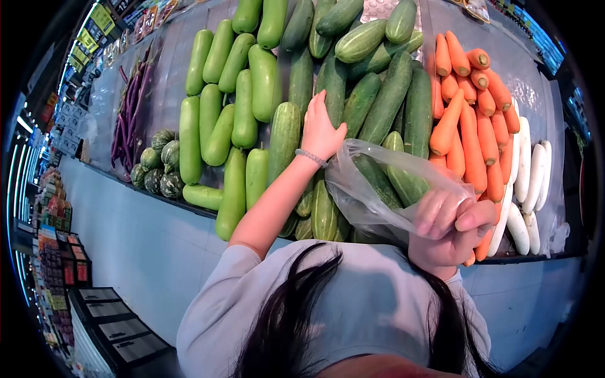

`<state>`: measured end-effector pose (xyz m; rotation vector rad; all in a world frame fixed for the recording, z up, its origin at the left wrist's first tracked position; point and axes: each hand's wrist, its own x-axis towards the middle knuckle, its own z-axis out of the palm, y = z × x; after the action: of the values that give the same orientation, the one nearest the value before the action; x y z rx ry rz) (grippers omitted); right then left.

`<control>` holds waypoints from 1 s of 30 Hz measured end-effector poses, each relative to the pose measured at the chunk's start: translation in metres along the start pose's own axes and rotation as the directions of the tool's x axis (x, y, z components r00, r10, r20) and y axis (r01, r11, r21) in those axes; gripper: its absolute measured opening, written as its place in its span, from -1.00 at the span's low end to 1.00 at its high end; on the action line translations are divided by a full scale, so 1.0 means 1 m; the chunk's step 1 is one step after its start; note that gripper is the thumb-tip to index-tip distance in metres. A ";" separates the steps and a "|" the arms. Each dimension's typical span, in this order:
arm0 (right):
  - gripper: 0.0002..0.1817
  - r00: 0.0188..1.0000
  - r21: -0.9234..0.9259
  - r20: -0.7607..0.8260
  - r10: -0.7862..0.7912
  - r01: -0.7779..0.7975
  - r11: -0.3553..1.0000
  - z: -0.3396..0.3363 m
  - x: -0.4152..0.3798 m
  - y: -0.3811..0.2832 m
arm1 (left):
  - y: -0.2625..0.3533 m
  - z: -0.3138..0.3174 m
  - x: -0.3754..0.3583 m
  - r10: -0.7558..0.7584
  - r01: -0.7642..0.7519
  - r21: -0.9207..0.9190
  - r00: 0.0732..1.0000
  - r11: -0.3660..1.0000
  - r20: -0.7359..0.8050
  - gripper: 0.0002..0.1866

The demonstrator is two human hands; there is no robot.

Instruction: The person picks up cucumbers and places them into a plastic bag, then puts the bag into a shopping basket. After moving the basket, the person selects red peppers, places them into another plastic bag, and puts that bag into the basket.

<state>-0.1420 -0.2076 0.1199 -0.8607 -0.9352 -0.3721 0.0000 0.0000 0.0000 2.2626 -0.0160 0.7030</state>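
My left hand [322,131], with a beaded bracelet [312,157] at its wrist, reaches over the long dark-green gourds [386,104]. Its fingers are stretched out and its thumb stands apart, with nothing visible in its grip. Close to the right, my right hand [450,220] is closed on a clear plastic bag [372,179]. The bag hangs spread toward the left wrist, its edge right by the thumb, and more gourds show through it.
Light-green gourds [217,129], small striped pumpkins [151,164] and purple eggplants [131,104] lie to the left. Carrots [482,126] and white radishes [532,176] lie to the right. Dark bins [120,321] stand on the floor at lower left.
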 end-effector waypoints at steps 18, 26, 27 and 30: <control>-0.87 0.999 0.039 -0.025 -0.038 0.039 0.998 0.008 -0.002 0.002 | 0.049 -0.143 -0.002 0.523 0.243 -0.691 0.821 -0.681 -0.227 -0.08; -0.83 0.999 0.006 0.008 -0.044 0.044 0.999 0.004 -0.006 0.001 | 0.004 -0.107 -0.030 -0.110 0.089 -0.916 0.984 -0.391 0.142 -0.57; -0.82 0.999 -0.008 -0.001 -0.036 0.036 0.999 0.004 -0.007 -0.001 | 0.002 -0.098 -0.025 -0.165 0.107 -0.907 0.968 -0.408 0.189 -0.60; -0.81 1.000 -0.029 -0.013 -0.010 0.010 1.000 0.007 -0.008 -0.005 | 0.008 -0.088 -0.001 -0.247 0.139 -0.924 0.940 -0.356 0.237 -0.71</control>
<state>-0.1531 -0.2057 0.1181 -0.8794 -0.9239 -0.4008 -0.0451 0.0526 0.0547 0.3822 -0.1241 0.2345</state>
